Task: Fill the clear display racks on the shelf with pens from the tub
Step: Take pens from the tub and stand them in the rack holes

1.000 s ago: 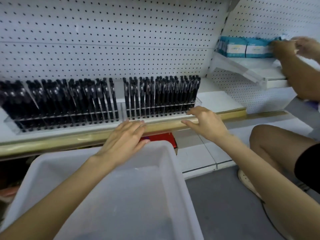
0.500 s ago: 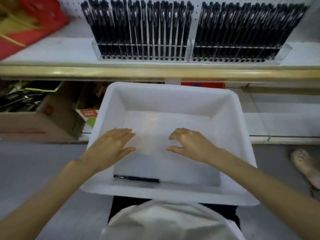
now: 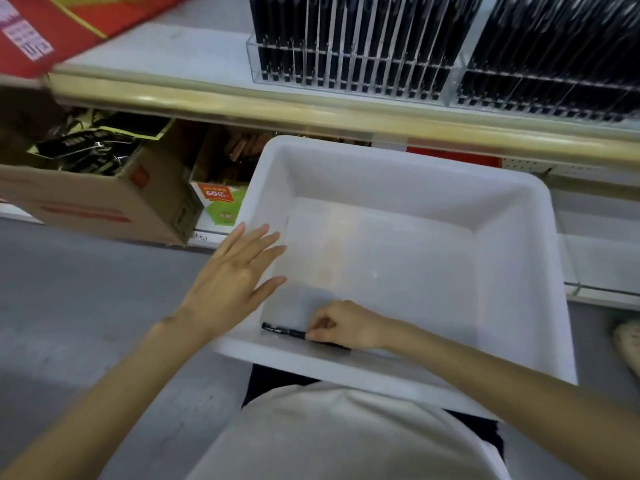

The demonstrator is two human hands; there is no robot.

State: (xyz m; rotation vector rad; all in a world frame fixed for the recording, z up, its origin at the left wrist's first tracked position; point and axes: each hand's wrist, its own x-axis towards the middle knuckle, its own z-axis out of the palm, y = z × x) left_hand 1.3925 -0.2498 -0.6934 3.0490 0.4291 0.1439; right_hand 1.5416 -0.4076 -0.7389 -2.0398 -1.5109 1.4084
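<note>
One black pen (image 3: 282, 330) lies inside the white tub (image 3: 381, 174) against its near wall, pinched by the right hand (image 3: 341, 325); the left hand (image 3: 232, 282), fingers spread, hovers over the tub's left rim.

At my upper left a red box (image 3: 52, 26) with a white label lies tilted. Below it an open cardboard carton (image 3: 104, 202) holds black packets (image 3: 86, 150); a green-and-white box (image 3: 221, 206) stands just beside it. The floor (image 3: 69, 289) is grey. My shirt (image 3: 329, 438) is white.
</note>
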